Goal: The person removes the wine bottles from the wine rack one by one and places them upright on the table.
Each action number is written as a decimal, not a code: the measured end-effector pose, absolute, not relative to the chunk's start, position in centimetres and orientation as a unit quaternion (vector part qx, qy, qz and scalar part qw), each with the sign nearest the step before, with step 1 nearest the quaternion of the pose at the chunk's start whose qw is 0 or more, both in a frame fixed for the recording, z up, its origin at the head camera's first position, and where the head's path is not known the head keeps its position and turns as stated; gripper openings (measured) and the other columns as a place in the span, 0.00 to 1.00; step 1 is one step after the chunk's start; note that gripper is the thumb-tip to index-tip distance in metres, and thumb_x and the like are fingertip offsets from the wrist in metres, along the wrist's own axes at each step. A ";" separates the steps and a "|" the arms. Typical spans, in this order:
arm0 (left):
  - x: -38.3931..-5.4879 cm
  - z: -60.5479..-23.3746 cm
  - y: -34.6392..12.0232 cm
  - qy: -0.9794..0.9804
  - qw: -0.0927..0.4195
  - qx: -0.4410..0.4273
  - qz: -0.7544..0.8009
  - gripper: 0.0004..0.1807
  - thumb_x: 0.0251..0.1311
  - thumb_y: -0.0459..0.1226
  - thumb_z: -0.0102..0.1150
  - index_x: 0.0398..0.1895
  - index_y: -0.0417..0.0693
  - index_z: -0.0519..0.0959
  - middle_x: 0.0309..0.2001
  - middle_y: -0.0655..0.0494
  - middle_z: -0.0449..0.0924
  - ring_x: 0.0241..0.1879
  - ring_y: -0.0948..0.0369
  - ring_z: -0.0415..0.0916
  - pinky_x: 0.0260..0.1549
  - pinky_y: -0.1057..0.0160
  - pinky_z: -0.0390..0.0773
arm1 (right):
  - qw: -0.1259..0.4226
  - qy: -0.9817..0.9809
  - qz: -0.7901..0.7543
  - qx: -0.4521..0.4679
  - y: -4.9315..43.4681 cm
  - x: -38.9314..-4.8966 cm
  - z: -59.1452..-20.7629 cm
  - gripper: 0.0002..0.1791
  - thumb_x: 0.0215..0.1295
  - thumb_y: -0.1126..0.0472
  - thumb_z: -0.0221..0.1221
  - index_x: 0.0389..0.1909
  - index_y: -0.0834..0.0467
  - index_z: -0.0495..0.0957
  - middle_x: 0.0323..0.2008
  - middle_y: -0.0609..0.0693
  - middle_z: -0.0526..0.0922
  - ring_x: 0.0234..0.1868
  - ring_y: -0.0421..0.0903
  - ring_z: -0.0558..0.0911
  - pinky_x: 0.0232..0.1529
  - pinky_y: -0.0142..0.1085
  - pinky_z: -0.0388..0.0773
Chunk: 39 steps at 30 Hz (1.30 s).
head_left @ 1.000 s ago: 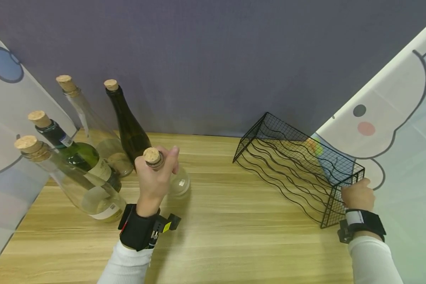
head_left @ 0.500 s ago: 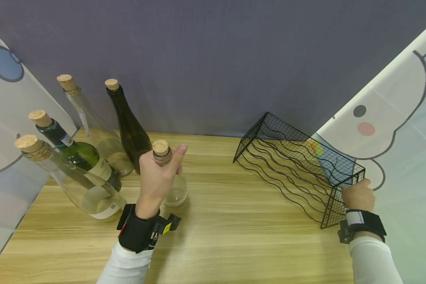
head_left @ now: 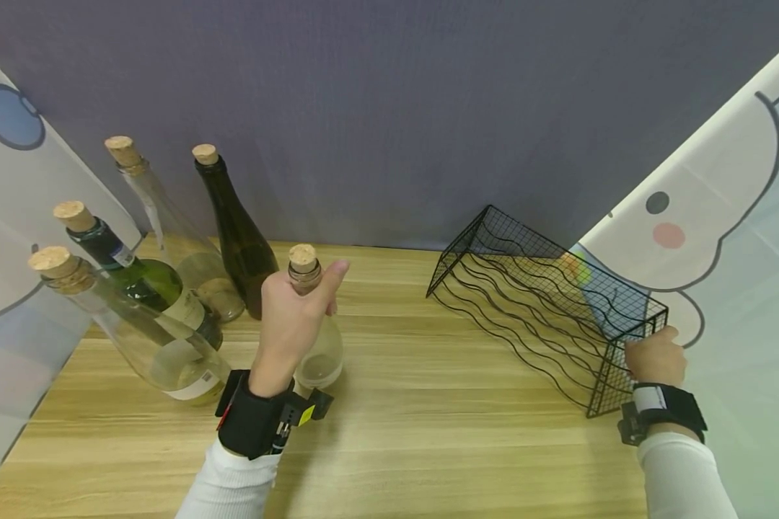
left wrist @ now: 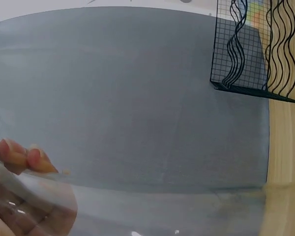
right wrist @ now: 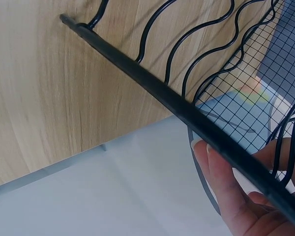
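Note:
My left hand (head_left: 291,317) grips a clear glass bottle (head_left: 321,360) round its neck, just below the cork (head_left: 303,256). The thumb points up along the right of the neck. In the left wrist view the curled fingers (left wrist: 19,156) show through and over the clear glass. At the right, my right hand (head_left: 656,357) holds the near end of a black wire wine rack (head_left: 532,303) with wavy bars. The right wrist view has fingers (right wrist: 226,182) and thumb about the rack's end frame (right wrist: 177,105); part of the hand lies beyond the image edge.
Several corked bottles stand at left: a dark one (head_left: 243,249), a tall clear one (head_left: 169,223), a green one (head_left: 162,288) and a large clear one (head_left: 136,339). A grey panel (head_left: 389,122) backs the wooden table (head_left: 428,447). A printed white sheet (head_left: 740,238) borders the right.
The left hand's bottle has swung more upright: its cork moved up and right, its base nearer to me. The right hand and rack have stayed still.

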<state>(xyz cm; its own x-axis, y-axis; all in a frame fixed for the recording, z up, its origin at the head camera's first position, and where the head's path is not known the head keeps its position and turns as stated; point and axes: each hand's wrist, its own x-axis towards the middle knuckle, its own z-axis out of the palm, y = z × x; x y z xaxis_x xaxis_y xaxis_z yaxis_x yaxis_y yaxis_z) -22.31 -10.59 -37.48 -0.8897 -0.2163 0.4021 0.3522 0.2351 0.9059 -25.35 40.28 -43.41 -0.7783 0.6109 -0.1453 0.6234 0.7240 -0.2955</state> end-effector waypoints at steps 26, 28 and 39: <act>-23.0 -40.4 -12.1 -0.716 0.090 -0.191 -0.666 0.10 0.53 0.28 0.67 0.31 0.38 0.73 0.29 0.64 0.77 0.32 0.61 0.76 0.37 0.66 0.76 | 0.022 0.927 -0.168 0.334 40.1 -25.3 -43.1 0.36 0.68 0.60 0.43 0.64 0.81 0.42 0.46 0.91 0.67 0.44 0.81 0.72 0.34 0.60 0.76; -23.0 -40.5 -11.9 -0.714 0.107 -0.186 -0.666 0.09 0.54 0.27 0.66 0.31 0.35 0.73 0.29 0.65 0.77 0.31 0.61 0.76 0.36 0.65 0.76 | 0.023 0.927 -0.169 0.336 40.1 -25.3 -43.0 0.36 0.68 0.60 0.43 0.64 0.81 0.41 0.46 0.91 0.67 0.45 0.81 0.71 0.35 0.61 0.76; -23.1 -40.9 -11.4 -0.726 0.185 -0.202 -0.630 0.07 0.54 0.24 0.63 0.31 0.32 0.73 0.29 0.59 0.77 0.29 0.65 0.76 0.34 0.67 0.77 | 0.022 0.929 -0.166 0.330 40.2 -25.3 -43.1 0.35 0.67 0.60 0.44 0.63 0.82 0.42 0.42 0.90 0.68 0.40 0.79 0.74 0.28 0.56 0.76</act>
<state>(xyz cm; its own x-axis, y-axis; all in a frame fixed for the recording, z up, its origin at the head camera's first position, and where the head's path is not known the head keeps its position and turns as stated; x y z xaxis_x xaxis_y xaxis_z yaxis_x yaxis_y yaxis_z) -23.10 -11.41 -40.94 -0.8498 0.0606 0.5237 0.5270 0.1232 0.8409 -25.31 40.17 -43.10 -0.7812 0.6059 -0.1504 0.6205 0.7269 -0.2944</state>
